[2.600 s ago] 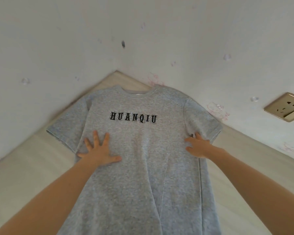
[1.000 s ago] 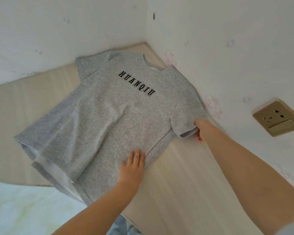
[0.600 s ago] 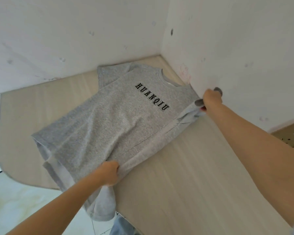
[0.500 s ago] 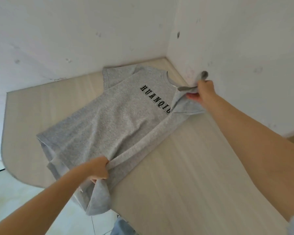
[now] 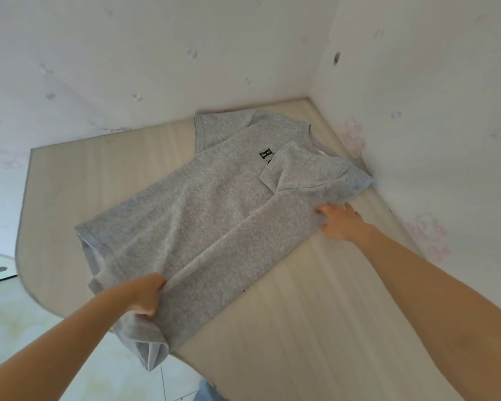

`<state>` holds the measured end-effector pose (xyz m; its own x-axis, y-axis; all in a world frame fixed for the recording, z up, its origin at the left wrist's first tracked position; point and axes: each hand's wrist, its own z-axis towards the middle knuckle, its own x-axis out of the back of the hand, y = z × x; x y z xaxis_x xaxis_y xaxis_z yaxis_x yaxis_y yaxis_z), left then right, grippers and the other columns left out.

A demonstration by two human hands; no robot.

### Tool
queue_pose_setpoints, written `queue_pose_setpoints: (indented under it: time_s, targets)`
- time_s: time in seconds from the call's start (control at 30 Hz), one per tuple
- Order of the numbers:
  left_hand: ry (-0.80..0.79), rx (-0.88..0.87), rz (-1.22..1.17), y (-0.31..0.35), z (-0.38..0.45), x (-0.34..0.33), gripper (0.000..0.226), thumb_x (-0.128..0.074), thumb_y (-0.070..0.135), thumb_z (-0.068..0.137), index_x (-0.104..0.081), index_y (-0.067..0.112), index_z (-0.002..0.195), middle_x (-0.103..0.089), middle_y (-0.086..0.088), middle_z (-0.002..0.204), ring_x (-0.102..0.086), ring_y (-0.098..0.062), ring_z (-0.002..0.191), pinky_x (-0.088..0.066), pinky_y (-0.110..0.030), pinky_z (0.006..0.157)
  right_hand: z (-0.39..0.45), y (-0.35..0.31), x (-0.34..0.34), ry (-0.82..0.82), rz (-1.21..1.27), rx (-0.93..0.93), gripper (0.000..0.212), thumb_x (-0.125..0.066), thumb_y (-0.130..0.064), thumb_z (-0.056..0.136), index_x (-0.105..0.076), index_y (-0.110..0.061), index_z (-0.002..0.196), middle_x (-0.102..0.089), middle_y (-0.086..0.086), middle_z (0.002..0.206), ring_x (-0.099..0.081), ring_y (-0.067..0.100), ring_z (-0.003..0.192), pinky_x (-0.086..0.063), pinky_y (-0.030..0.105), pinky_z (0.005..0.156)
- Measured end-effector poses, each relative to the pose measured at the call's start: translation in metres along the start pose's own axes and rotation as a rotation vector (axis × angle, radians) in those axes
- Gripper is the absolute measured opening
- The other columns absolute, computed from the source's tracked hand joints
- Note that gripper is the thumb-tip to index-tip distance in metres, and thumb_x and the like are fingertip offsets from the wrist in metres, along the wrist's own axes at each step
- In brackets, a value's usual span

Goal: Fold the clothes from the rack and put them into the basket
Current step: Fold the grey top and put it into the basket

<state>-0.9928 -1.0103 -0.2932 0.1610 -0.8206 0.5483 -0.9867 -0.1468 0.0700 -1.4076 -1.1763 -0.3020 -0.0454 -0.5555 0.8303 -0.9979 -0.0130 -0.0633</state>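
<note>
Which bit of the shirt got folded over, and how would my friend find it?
Start at the corner where the two white walls meet above the pale wooden tabletop. A grey T-shirt lies spread there. The folded bit is the sleeve nearest the right wall, flipped onto the chest, hiding all but the first black letter.

T-shirt [image 5: 203, 215] spread flat on the surface [image 5: 315, 314], collar toward the far corner between two walls [image 5: 417, 82], hem toward the near edge and partly hanging over it. Right side of the shirt folded over onto its middle, right sleeve on top near the collar. Left hand [image 5: 143, 295] at the near hem, closed on the folded edge. Right hand [image 5: 340, 224] flat at the shirt's right edge, near the right-hand wall. Floor [image 5: 70, 357] below, at near left.
</note>
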Motion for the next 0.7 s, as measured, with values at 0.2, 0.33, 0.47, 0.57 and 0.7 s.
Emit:
queue_pose_setpoints:
  time_s: [0.2,0.33,0.47,0.57,0.7]
  targets:
    - [0.217,0.028,0.090,-0.020,0.009,0.016,0.046,-0.044,0.003,0.094,-0.046,0.020,0.137,-0.051,-0.005,0.138,-0.050,-0.021,0.126,-0.039,-0.028,0.103,-0.020,-0.006,0.000,0.080,-0.129,-0.024,0.038,-0.047,-0.027,0.095,-0.050,-0.013,0.130,-0.053,0.010,0.132,-0.050,0.029,0.122,-0.042,0.039,0.098]
    - [0.482,0.112,0.095,-0.048,0.011,0.027,0.025,-0.043,0.018,0.098,-0.056,0.021,0.119,-0.058,-0.007,0.127,-0.057,-0.024,0.114,-0.046,-0.034,0.098,-0.034,-0.013,0.005,-0.062,-0.130,-0.044,0.026,-0.050,-0.023,0.091,-0.062,-0.004,0.104,-0.066,0.013,0.103,-0.065,0.030,0.100,-0.050,0.033,0.080]
    - [0.612,0.286,0.001,-0.074,-0.001,0.029,0.029,-0.060,0.025,0.085,-0.057,0.024,0.114,-0.053,-0.005,0.120,-0.050,-0.029,0.113,-0.045,-0.042,0.090,-0.044,0.003,0.004,0.154,-0.039,-0.134,0.014,-0.046,-0.019,0.092,-0.053,-0.007,0.092,-0.064,0.012,0.097,-0.064,0.033,0.094,-0.049,0.034,0.074]
    - [0.611,0.389,-0.300,-0.091,-0.007,0.028,0.046,-0.077,0.023,0.074,-0.059,0.012,0.115,-0.053,-0.016,0.116,-0.052,-0.037,0.107,-0.045,-0.044,0.088,-0.050,0.021,-0.008,0.349,0.025,-0.267,0.043,-0.053,-0.025,0.093,-0.041,-0.001,0.127,-0.049,0.020,0.125,-0.052,0.039,0.114,-0.048,0.044,0.083]
    - [0.548,0.423,-0.608,-0.105,-0.009,0.020,0.021,-0.077,0.009,0.072,-0.068,-0.001,0.089,-0.064,-0.016,0.084,-0.059,-0.034,0.083,-0.046,-0.036,0.075,-0.052,0.036,-0.028,0.284,0.014,-0.402,0.065,-0.058,-0.036,0.091,-0.028,-0.002,0.136,-0.032,0.023,0.137,-0.038,0.044,0.124,-0.043,0.050,0.094]
